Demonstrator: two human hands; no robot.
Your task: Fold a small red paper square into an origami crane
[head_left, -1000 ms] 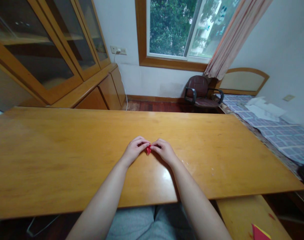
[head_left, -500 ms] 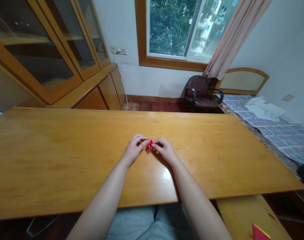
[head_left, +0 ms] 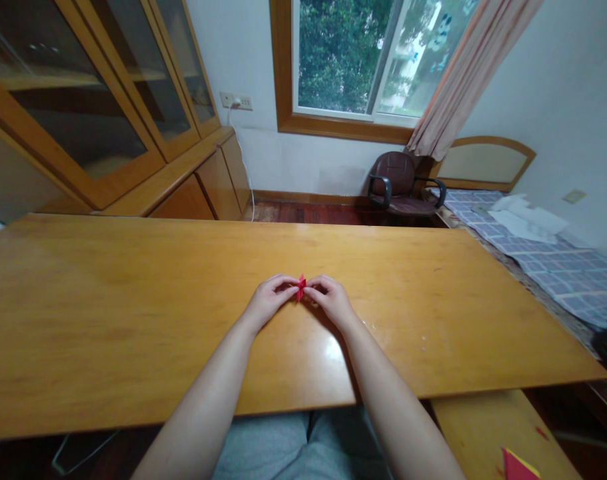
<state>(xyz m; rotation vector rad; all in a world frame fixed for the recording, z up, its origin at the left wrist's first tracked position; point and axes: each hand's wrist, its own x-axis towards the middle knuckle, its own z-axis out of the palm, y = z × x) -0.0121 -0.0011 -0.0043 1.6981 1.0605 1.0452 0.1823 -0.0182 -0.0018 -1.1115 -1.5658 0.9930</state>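
Observation:
A small red folded paper piece [head_left: 301,289] with pointed ends is pinched between both hands, just above the middle of the wooden table [head_left: 133,320]. My left hand [head_left: 270,299] grips its left side between thumb and fingertips. From the right, my right hand [head_left: 329,297] pinches the other side in the same way. One point of the paper sticks up between the fingertips and another points down. The fingertips cover part of the folds.
At the lower right, red and yellow paper [head_left: 519,465] lies on a lower wooden surface [head_left: 493,427]. Past the table stand a brown armchair [head_left: 398,180], a glass-door cabinet [head_left: 118,120] on the left and a bed [head_left: 548,247] on the right.
The paper has turned slightly, and a point now shows above the fingertips. My left thumb has come in onto the paper; the right hand has barely moved.

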